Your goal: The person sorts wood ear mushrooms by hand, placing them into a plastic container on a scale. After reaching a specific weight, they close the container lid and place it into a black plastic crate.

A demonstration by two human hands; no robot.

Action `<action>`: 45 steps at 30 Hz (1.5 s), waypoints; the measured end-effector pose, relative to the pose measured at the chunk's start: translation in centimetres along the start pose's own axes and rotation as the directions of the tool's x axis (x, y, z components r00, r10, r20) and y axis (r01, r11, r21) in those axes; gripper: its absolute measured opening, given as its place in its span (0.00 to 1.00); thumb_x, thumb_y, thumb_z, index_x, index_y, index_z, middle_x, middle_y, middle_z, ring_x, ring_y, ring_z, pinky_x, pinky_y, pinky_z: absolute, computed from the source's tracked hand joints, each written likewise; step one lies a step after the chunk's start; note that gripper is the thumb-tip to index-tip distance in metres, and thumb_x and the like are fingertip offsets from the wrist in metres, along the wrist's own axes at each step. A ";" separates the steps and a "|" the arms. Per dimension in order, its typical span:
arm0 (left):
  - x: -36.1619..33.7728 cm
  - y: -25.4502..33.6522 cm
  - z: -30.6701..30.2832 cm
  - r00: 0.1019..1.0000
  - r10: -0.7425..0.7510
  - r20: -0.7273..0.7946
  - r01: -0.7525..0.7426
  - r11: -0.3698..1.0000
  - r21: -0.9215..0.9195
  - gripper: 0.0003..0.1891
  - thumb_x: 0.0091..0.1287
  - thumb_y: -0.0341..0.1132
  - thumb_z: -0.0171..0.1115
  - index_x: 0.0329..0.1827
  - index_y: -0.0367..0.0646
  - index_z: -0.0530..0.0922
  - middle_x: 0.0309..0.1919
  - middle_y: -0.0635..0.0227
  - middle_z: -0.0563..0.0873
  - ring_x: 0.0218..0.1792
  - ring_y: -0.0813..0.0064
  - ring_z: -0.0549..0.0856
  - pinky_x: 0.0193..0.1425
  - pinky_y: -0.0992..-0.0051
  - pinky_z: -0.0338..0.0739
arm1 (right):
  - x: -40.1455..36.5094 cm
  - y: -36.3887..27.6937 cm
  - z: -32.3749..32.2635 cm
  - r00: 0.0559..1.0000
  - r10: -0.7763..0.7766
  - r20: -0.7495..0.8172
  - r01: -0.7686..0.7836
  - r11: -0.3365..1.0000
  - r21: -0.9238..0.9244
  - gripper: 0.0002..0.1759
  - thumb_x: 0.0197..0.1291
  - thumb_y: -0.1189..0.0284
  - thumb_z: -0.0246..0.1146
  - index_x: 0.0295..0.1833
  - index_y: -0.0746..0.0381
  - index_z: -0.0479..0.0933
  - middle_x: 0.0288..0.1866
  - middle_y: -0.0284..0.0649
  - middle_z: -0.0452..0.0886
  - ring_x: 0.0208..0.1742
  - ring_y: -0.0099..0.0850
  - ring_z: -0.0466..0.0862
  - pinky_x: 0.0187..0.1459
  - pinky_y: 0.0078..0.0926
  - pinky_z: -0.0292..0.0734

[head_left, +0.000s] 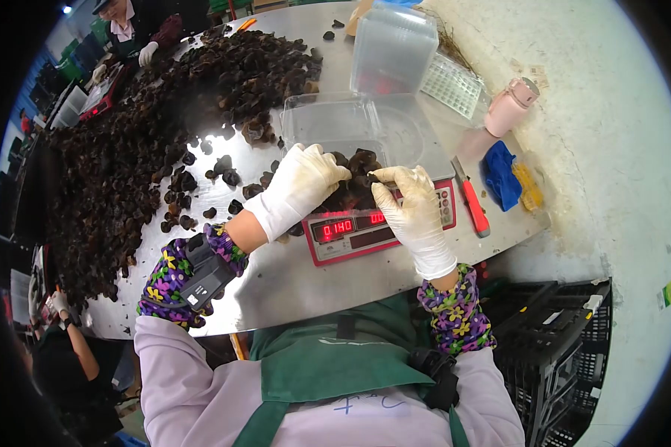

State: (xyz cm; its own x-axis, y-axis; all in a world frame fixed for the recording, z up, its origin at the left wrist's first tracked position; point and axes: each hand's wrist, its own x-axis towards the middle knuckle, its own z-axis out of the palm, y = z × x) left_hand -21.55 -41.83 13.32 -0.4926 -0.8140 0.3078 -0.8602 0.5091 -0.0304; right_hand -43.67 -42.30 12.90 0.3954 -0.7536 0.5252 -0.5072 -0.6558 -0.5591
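Dark brown wood ear mushrooms [359, 162] lie in a clear plastic clamshell box [332, 119], whose lid stands open at the back. The box rests on a red digital scale [354, 242] reading 0.140. My left hand [302, 186], white-gloved, reaches over the box's left side with its fingers closed at the edge of a mushroom. Opposite it, my right hand [414, 212], gloved too, pinches a piece between thumb and fingers. Much of the box's inside is hidden by the hands.
A large heap of wood ears [119, 186] covers the table's left. Stacked clear boxes [394, 52], a white tray [452, 86], a pink bottle [512, 106], a blue cloth [502, 175] and a red-handled knife [472, 200] lie rightward. Black crates [544, 335] stand below. Other people work leftward.
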 end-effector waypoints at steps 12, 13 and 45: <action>1.2 0.7 1.6 0.995 0.097 -0.006 -0.091 0.951 0.297 0.06 0.62 0.40 0.62 0.29 0.52 0.78 0.30 0.72 0.79 0.38 0.68 0.80 0.40 0.66 0.72 | 0.1 -0.3 0.2 0.995 0.030 -0.099 -0.016 0.990 0.139 0.05 0.62 0.74 0.67 0.42 0.62 0.82 0.36 0.42 0.86 0.39 0.44 0.83 0.45 0.41 0.76; 1.1 0.7 1.2 0.995 0.101 0.003 -0.096 0.944 0.315 0.05 0.62 0.40 0.61 0.32 0.51 0.77 0.31 0.71 0.78 0.38 0.68 0.79 0.40 0.66 0.71 | 0.1 -0.4 0.1 0.995 0.048 -0.088 -0.035 0.988 0.152 0.05 0.61 0.76 0.67 0.43 0.63 0.82 0.37 0.42 0.86 0.40 0.42 0.83 0.44 0.39 0.76; -49.4 8.0 -7.3 0.133 -0.977 0.169 0.956 0.171 0.237 0.03 0.62 0.32 0.65 0.33 0.44 0.80 0.33 0.57 0.84 0.38 0.53 0.86 0.43 0.58 0.80 | -2.1 -5.3 0.4 0.964 -0.264 -0.025 0.263 0.965 -0.014 0.06 0.69 0.72 0.63 0.49 0.56 0.82 0.47 0.35 0.88 0.50 0.35 0.85 0.74 0.53 0.62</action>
State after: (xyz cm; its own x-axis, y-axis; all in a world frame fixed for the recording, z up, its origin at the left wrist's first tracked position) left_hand -3.16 4.51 4.81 0.7524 -0.6525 -0.0897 -0.6495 -0.7577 0.0640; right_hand -41.52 -37.26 14.52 0.4956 -0.5525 0.6701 -0.3959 -0.8305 -0.3920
